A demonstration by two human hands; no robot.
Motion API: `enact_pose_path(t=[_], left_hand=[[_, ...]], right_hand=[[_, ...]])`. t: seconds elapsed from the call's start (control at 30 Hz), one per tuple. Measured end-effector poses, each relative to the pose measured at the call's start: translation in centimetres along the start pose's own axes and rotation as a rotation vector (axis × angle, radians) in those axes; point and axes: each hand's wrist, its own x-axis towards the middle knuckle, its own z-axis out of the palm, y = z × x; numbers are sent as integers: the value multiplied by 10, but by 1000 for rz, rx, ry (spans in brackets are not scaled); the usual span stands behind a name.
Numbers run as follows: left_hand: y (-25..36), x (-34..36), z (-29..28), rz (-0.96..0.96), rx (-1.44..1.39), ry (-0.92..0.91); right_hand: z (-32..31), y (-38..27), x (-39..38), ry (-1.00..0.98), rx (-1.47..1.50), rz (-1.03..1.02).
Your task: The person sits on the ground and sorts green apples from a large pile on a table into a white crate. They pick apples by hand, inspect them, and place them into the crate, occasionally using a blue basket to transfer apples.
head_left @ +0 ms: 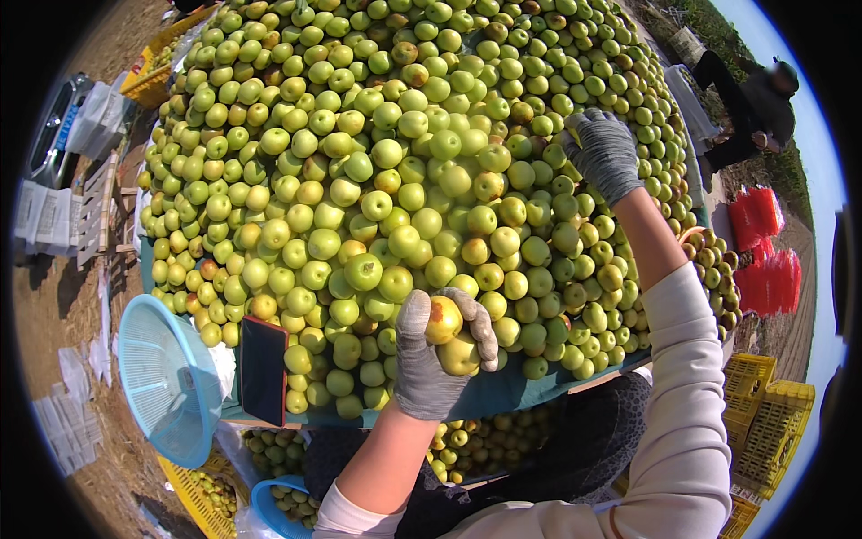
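A broad heap of green-yellow jujubes (350,193), some with brown patches, covers the table. Low in the middle, over the heap's near edge, my left hand (426,373) in a grey glove is closed around two jujubes. The upper jujube (444,322) has a brown blotch; the lower one (459,356) is plain yellow-green. My right hand (606,157), also gloved, reaches to the far right of the heap. Its fingers curl down over the fruit, and a sliver of green shows between thumb and fingers; most of what they grip is hidden.
A phone (262,370) stands at the table's near left edge, beside a blue plastic basket (171,377). Below the table are more jujubes and a blue bowl (280,499). Yellow crates (774,436) and red bags (763,256) are on the right. Another person (750,108) sits far right.
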Motion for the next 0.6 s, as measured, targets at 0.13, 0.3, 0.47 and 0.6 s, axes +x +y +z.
enact_pose_path(t=[0.13, 0.3, 0.47, 0.6], left_hand=[[1, -1, 0, 6, -13, -14], [3, -5, 6, 83, -24, 97], [4, -6, 9, 117, -68, 112], [2, -3, 7, 121, -67, 92]], right_hand=[[6, -45, 23, -312, -99, -84], [13, -55, 55, -726, -91, -67], [14, -43, 60, -871, 50, -158], [10, -37, 61, -876, 206, -142]])
